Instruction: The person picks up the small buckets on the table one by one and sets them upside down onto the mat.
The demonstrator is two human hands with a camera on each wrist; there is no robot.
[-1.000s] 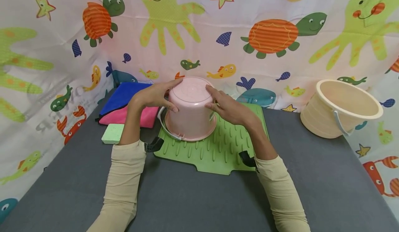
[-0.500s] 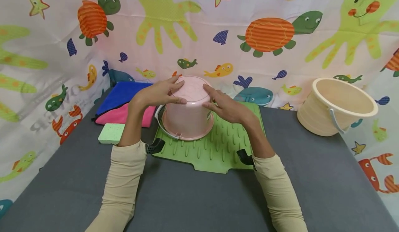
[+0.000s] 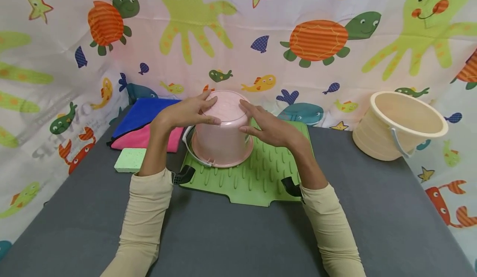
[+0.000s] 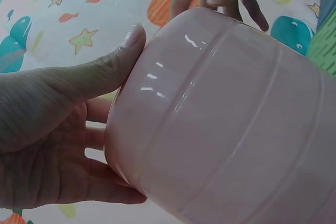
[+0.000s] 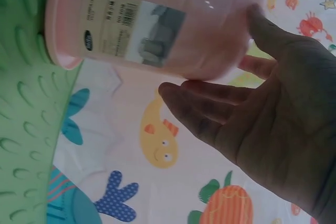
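A pink bucket (image 3: 221, 144) stands upside down on a green mat (image 3: 261, 186) with raised ridges. Its white handle hangs at the left beside the rim. My left hand (image 3: 184, 113) touches the bucket's upturned base, fingers spread over the edge and thumb along the near side. From the right, my right hand (image 3: 270, 124) touches the same base with its fingertips and thumb. In the left wrist view, the left thumb lies at the base's edge. A label (image 5: 131, 30) shows on the bucket's side in the right wrist view, where the right fingers look mostly straight.
A cream bucket (image 3: 380, 140) stands upright at the right with its handle down. Left of the mat lie a folded blue and pink cloth (image 3: 149, 117) and a pale green sponge (image 3: 130, 160). A curtain with sea animals (image 3: 231, 28) hangs behind the dark grey table (image 3: 231, 244).
My left hand has slid right, its fingers and thumb further over the bucket's base. The right hand stays at its side of the base. The head view has shifted slightly.
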